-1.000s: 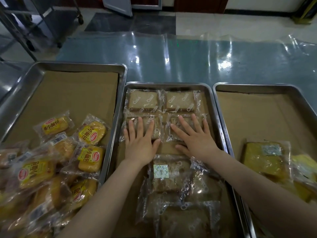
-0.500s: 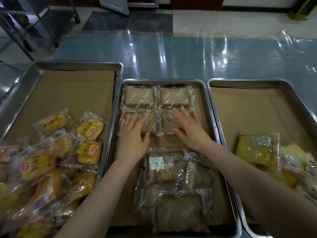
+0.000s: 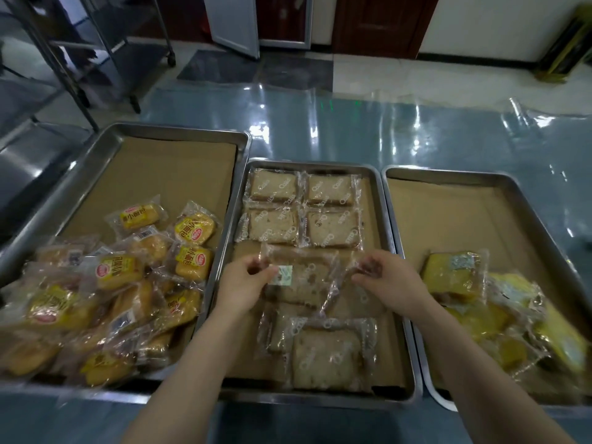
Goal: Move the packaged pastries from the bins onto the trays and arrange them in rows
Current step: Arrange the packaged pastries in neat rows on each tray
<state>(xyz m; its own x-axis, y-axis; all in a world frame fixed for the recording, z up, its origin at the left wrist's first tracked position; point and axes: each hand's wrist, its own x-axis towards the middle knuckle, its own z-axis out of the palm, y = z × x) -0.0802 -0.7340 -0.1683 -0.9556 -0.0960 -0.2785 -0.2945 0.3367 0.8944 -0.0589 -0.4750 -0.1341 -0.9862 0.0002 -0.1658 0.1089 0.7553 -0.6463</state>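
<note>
The middle tray [image 3: 389, 238] holds several clear-wrapped brown pastries set in two neat rows [image 3: 302, 211] at its far end. Nearer me lies a loose heap of the same pastries [image 3: 323, 354]. My left hand [image 3: 243, 285] pinches the left edge of one wrapped pastry [image 3: 304, 278] with a small label on it. My right hand [image 3: 389, 283] pinches the clear wrapper at that pastry's right side; whether it is the same pack or the one under it I cannot tell. The pastry sits just in front of the second row.
The left tray [image 3: 96, 155] carries a pile of yellow-wrapped buns [image 3: 105, 283] at its near end. The right tray [image 3: 519, 193] has yellow cake packs [image 3: 480, 302] at its near right. All trays are lined with brown paper on a blue plastic-covered table [image 3: 352, 123].
Both hands left the second row, where they lay flat, and drew back toward me. They now pinch a pastry from the heap. The camera view tilted up and back.
</note>
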